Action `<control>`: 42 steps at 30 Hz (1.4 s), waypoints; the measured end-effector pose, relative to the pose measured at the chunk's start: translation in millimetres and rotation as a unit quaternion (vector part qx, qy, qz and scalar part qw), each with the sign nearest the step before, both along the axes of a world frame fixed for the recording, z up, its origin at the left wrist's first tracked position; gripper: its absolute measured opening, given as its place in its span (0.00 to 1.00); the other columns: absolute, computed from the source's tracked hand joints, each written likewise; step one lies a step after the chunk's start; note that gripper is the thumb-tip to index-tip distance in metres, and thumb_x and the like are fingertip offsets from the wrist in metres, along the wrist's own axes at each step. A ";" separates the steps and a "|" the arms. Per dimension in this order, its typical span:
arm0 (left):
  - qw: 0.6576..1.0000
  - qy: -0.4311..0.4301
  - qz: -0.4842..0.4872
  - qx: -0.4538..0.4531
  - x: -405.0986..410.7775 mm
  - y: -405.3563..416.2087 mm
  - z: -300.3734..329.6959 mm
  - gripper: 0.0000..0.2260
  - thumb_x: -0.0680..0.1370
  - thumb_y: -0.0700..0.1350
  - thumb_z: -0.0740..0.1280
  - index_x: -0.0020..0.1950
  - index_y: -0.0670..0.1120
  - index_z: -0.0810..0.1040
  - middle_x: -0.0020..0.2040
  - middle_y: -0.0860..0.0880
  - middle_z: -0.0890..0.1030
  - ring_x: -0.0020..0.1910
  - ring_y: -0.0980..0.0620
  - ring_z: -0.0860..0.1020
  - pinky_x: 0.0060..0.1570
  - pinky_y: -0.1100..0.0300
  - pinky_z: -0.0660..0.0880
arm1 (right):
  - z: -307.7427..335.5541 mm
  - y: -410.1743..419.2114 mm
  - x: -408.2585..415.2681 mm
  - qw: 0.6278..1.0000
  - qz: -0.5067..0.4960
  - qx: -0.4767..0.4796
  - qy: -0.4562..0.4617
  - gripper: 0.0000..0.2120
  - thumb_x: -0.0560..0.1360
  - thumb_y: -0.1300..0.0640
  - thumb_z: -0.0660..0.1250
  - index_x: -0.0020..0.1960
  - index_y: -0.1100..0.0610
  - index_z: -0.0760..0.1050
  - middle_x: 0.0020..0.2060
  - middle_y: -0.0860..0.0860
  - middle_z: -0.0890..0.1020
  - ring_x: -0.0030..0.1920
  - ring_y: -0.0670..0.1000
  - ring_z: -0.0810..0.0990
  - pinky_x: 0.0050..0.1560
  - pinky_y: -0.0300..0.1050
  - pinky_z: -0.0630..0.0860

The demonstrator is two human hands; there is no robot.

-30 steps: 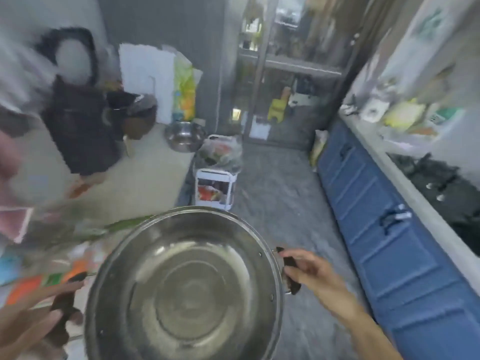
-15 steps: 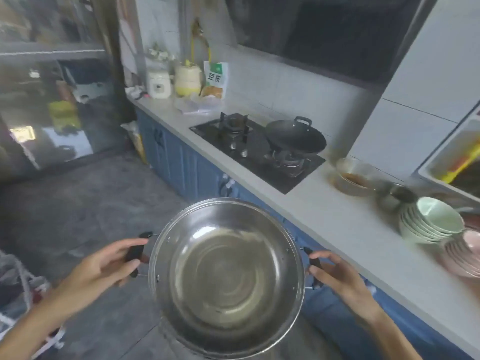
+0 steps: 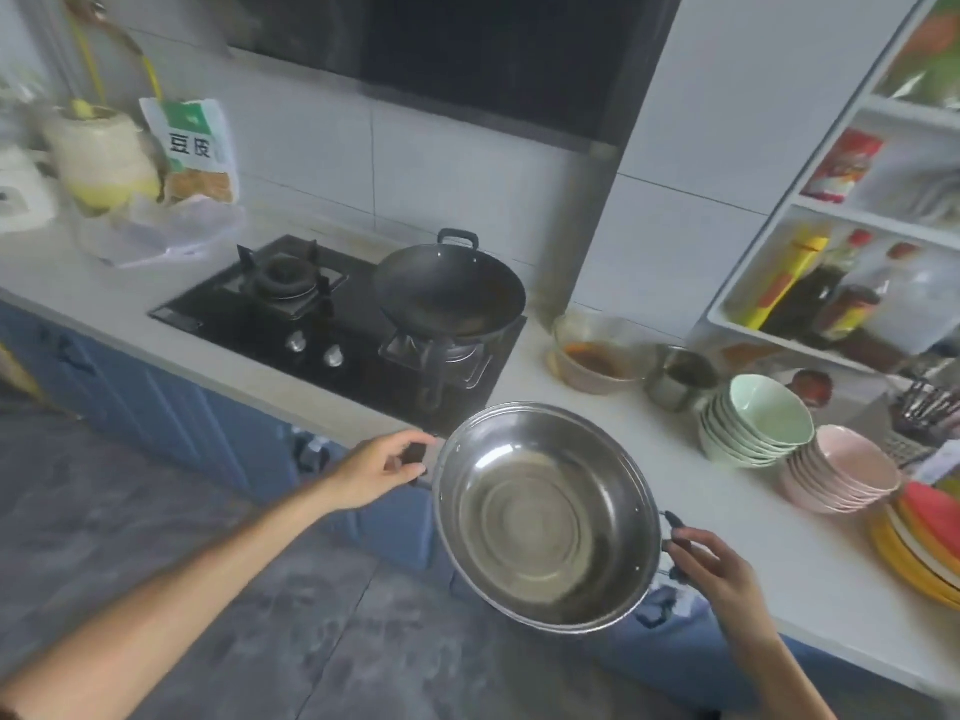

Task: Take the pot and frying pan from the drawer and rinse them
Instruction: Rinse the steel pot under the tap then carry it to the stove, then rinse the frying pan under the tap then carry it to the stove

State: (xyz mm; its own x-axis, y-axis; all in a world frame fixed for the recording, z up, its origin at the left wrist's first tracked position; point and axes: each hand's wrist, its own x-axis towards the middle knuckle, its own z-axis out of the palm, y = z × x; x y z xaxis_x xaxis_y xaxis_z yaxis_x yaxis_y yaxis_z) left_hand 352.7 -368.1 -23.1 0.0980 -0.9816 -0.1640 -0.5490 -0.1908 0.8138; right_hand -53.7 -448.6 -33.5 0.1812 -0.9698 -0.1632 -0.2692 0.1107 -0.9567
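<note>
Nearest the camera, the right hand has its fingers curled round the small black handle on the near-right side of the wide, shallow stainless-steel pot, closed on it firmly as far as the view shows. Across the bowl, the left hand pinches the matching black handle on the far-left side between thumb and fingertips, also closed on it. Between the two sets of fingers the pot hangs in the air, empty and tilted toward the viewer, its far rim over the edge of the pale grey countertop and its near half over the blue cabinet fronts and the floor. Beyond the left fingers lies the black glass gas hob with a dark round-bottomed wok sitting on its right burner; beyond and right of the right fingers stand a stack of pale green bowls and a stack of pink bowls. I judge the step in hand to be carrying the pot to be rinsed; no sink or tap is in view, so the next move calls for bringing the pot level to wherever the water is, and the frying pan is not yet in hand.
</note>
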 end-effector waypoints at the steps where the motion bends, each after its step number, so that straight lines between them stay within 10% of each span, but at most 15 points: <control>1: 1.000 -0.017 0.003 0.009 0.8 -23.7 -11.1 0.14 0.78 0.49 0.65 0.57 0.68 0.69 0.52 0.50 0.81 0.46 0.53 0.75 0.52 0.59 0.74 | -7.9 -15.0 -0.3 1.000 -0.024 0.008 0.005 0.20 0.62 0.52 0.78 0.46 0.63 0.77 0.38 0.61 0.84 0.32 0.51 0.78 0.36 0.36 0.76; 5: 0.999 -0.023 0.040 0.028 -17.3 -95.1 -54.7 0.16 0.79 0.43 0.62 0.64 0.58 0.72 0.38 0.49 0.76 0.34 0.54 0.68 0.40 0.60 0.71 | -44.1 -73.3 -7.0 0.997 -0.045 0.027 0.048 0.06 0.72 0.69 0.69 0.49 0.68 0.76 0.39 0.65 0.82 0.27 0.47 0.78 0.34 0.34 0.77; 14: 0.995 -0.016 0.092 0.039 -45.3 -174.3 -105.9 0.17 0.80 0.41 0.61 0.67 0.53 0.71 0.56 0.49 0.78 0.42 0.54 0.73 0.48 0.60 0.70 | -105.3 -155.9 -17.5 0.993 -0.081 0.068 0.048 0.04 0.73 0.66 0.69 0.47 0.58 0.78 0.32 0.47 0.85 0.28 0.45 0.78 0.36 0.34 0.76; 20: 0.993 -0.017 0.043 0.106 -30.0 -188.9 -112.2 0.21 0.81 0.41 0.59 0.71 0.60 0.65 0.38 0.49 0.71 0.36 0.53 0.71 0.42 0.61 0.74 | -121.8 -156.7 -1.4 0.989 -0.110 0.058 0.075 0.04 0.74 0.63 0.68 0.45 0.54 0.76 0.37 0.52 0.85 0.32 0.50 0.79 0.47 0.54 0.76; 25: 0.993 0.044 0.014 0.111 -24.2 -180.6 -112.2 0.25 0.81 0.45 0.59 0.76 0.57 0.56 0.71 0.51 0.66 0.60 0.51 0.72 0.63 0.57 0.66 | -114.1 -139.6 16.0 0.985 -0.132 0.068 0.088 0.08 0.76 0.62 0.65 0.50 0.51 0.75 0.48 0.48 0.81 0.46 0.52 0.81 0.52 0.52 0.76; 31: 0.994 -0.095 -0.030 0.054 -6.5 -146.2 -125.0 0.28 0.81 0.49 0.58 0.77 0.44 0.51 0.78 0.47 0.52 0.77 0.52 0.54 0.74 0.55 0.53 | -79.9 -82.0 29.1 0.969 -0.163 0.106 0.154 0.13 0.78 0.57 0.62 0.63 0.49 0.72 0.60 0.47 0.76 0.63 0.52 0.75 0.57 0.41 0.68; 37: 0.942 -0.214 -0.169 -0.194 -46.6 -130.8 -104.9 0.27 0.77 0.57 0.55 0.63 0.36 0.76 0.62 0.40 0.78 0.59 0.46 0.74 0.59 0.65 0.66 | -33.2 -5.0 21.6 0.898 -0.204 0.041 0.387 0.23 0.78 0.46 0.57 0.72 0.49 0.65 0.72 0.45 0.67 0.72 0.47 0.64 0.73 0.43 0.55; 42: 0.893 -0.281 -0.219 -0.275 -147.7 -137.1 -71.7 0.28 0.76 0.55 0.57 0.64 0.33 0.73 0.66 0.31 0.71 0.61 0.32 0.74 0.56 0.39 0.69 | 4.8 112.3 -16.5 0.762 -0.472 0.029 0.443 0.25 0.77 0.44 0.60 0.72 0.51 0.64 0.72 0.47 0.66 0.73 0.47 0.62 0.75 0.47 0.50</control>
State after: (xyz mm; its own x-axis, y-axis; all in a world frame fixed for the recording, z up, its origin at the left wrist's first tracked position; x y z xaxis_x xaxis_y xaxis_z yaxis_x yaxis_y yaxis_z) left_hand 205.0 -505.3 -94.9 -0.4006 -0.8627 0.3086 -0.8238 0.4866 0.2908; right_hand -70.2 -336.2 -28.8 -0.7981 -0.5868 0.1368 -0.5810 0.6894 -0.4326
